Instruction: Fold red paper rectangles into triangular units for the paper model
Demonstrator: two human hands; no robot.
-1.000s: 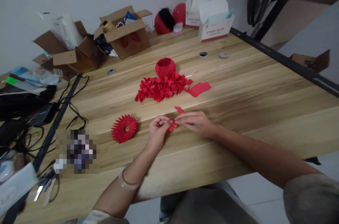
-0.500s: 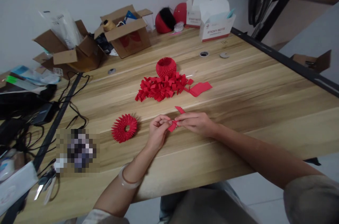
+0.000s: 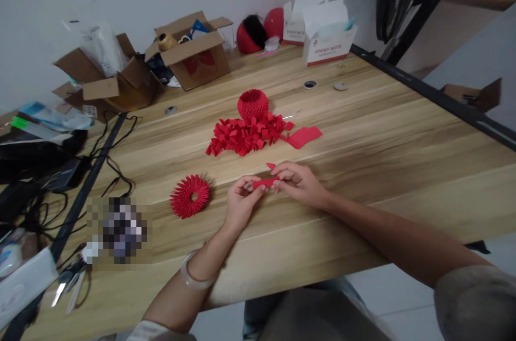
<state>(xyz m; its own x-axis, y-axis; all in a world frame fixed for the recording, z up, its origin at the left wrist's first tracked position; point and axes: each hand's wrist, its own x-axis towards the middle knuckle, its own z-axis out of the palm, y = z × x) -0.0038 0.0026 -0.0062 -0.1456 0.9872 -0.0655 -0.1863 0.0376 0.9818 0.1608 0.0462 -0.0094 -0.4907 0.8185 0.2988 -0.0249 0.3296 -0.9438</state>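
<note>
On the left of the counter [image 3: 382,158], nearest the left hand but well apart from it, lies a spiky red ring [image 3: 180,201], flat, its hole facing up; farther back, beyond both hands, spreads a heap of small folded red pieces [image 3: 237,137], with a round red bowl shape [image 3: 245,107] just behind it; the left hand [image 3: 241,202] has its fingers curled and closed in a pinch, the thumb over the near face of a narrow red paper strip [image 3: 266,183] toward its left end; that strip sits in the short gap between the two hands, its long axis running left to right, across the person's view, its right end seeming a touch higher; neither hand is the nearer, since each has one end; the right hand [image 3: 302,186] pinches the right end between thumb and fingertips, its fingers bent and only slightly parted; just beyond those fingers pokes the tip of a pointed red piece [image 3: 270,166], and whether they touch it I cannot tell; farthest right, past the right hand, flat red papers [image 3: 306,135] lie beside the heap, out of contact with either hand
</note>
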